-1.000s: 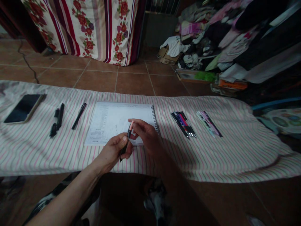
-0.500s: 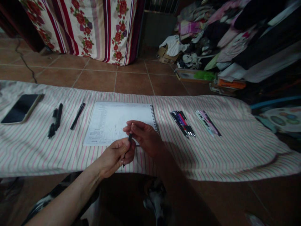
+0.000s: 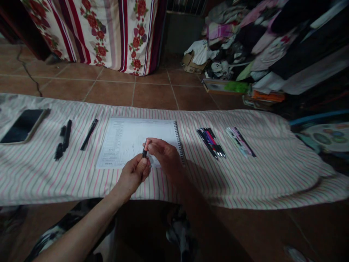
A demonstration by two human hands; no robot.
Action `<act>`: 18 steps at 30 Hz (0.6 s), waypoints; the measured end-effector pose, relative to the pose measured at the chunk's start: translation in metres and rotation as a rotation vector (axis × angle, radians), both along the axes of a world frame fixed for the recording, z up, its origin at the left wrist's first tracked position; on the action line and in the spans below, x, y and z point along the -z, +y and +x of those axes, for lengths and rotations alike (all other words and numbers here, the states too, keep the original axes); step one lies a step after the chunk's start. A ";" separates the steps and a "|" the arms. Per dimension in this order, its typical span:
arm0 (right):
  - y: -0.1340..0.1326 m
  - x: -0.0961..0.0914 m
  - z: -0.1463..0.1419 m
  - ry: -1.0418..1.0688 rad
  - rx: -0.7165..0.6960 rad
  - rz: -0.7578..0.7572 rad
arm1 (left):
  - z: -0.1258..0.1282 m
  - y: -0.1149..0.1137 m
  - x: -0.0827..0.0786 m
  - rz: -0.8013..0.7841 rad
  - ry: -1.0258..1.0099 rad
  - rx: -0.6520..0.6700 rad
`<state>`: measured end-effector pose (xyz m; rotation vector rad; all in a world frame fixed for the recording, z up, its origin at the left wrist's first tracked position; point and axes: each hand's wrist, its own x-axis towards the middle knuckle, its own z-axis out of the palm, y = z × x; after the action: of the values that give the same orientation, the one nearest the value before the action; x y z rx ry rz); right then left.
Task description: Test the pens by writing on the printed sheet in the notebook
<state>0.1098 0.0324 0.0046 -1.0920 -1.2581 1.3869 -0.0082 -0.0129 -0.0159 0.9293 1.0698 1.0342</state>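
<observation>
Just over the near edge of the spiral notebook [image 3: 147, 125], my left hand [image 3: 135, 170] is closed round a slim black pen [image 3: 144, 153]. The pen stands tilted up, and its lower part is hidden in my fist. My right hand [image 3: 163, 153] pinches at the pen's upper end, thumb and forefinger curled close to it. What exactly lies between those fingertips is too small to tell. Sketched pencil-like marks show faintly on the open page, with a printed column down its left side.
Left of the notebook lie a black pen [image 3: 89, 134], several dark markers [image 3: 64, 138] and a phone [image 3: 23, 125]. To the right are a bundle of pens [image 3: 211, 142] and a lighter group of pens [image 3: 240, 142]. All rest on a striped cloth [image 3: 259, 182].
Both hands have shifted slightly left and up with the pen. More of the pen now stands above my left fist, and my right fingers have closed in at its top end.
</observation>
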 end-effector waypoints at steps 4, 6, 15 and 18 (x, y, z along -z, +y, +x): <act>-0.001 -0.002 0.002 -0.353 0.100 0.092 | -0.004 -0.001 -0.001 0.087 0.380 -0.046; -0.002 -0.005 0.004 -0.462 0.062 0.142 | -0.005 -0.002 -0.005 0.130 0.529 -0.023; -0.005 -0.011 0.011 -0.700 -0.045 0.278 | -0.005 -0.012 -0.007 0.215 0.575 0.124; -0.008 -0.011 0.015 -0.697 -0.054 0.302 | -0.004 -0.015 -0.007 0.124 0.433 0.109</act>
<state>0.1247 0.0244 0.0157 -1.3815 -1.9279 0.8196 -0.0127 -0.0276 -0.0088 1.3381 1.3034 0.8340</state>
